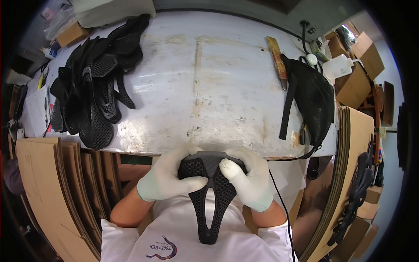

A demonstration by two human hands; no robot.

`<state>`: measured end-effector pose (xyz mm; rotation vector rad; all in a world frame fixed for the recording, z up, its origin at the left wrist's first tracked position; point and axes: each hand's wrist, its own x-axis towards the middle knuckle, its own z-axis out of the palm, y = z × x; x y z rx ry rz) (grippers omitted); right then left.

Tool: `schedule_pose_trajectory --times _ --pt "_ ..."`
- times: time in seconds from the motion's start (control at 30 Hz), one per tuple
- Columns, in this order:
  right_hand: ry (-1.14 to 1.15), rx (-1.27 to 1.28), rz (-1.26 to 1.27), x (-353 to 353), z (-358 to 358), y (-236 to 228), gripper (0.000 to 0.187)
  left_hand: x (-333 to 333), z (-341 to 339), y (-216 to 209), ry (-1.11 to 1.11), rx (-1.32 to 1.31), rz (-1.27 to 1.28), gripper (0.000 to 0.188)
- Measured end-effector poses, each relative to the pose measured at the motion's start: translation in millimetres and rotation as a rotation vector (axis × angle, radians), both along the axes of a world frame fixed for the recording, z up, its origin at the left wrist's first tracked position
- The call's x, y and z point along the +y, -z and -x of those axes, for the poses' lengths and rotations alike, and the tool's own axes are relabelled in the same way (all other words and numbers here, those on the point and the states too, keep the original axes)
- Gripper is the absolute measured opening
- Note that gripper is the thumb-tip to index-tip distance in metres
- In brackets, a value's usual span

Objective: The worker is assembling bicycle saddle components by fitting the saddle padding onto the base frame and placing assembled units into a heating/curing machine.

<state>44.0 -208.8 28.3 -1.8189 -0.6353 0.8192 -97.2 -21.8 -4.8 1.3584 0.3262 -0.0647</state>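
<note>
A black bicycle saddle (220,203) with a honeycomb lattice surface and a long central slot is held in front of my chest, its narrow nose pointing down toward me. Its wide rear end lies close to the table's near edge. My left hand (172,174), in a white glove with a pale green cuff, grips the left wing, thumb across the lattice. On the right wing, my right hand (248,177), gloved alike, presses its thumb on top near the smooth rear panel. The fingers of both hands are mostly hidden behind the saddle.
A heap of black lattice saddle pieces (94,83) covers the table's left side. At the right lie a black bag (312,100) with straps, a worn wooden-handled tool (276,59) and a white squeeze bottle (338,67). Cardboard sheets (41,183) stand below both table ends. A black cable (283,201) hangs beside my right arm.
</note>
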Motion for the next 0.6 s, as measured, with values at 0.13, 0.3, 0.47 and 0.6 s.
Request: schedule_pose_trajectory --times 0.13,0.3,0.47,0.6 --pt "-0.012 -0.023 -0.043 0 2 13 0.041 2 0 3 0.0 0.057 -0.046 0.044" --pt "-0.014 0.031 0.022 4 4 10 0.039 2 0 7 0.001 0.08 -0.19 0.042" --pt "-0.132 -0.012 -0.056 -7 -5 23 0.049 1 -2 -3 -0.025 0.084 -0.178 0.047" --pt "-0.348 -0.035 0.012 -17 -20 29 0.064 12 -3 -7 0.141 0.038 -0.005 0.053"
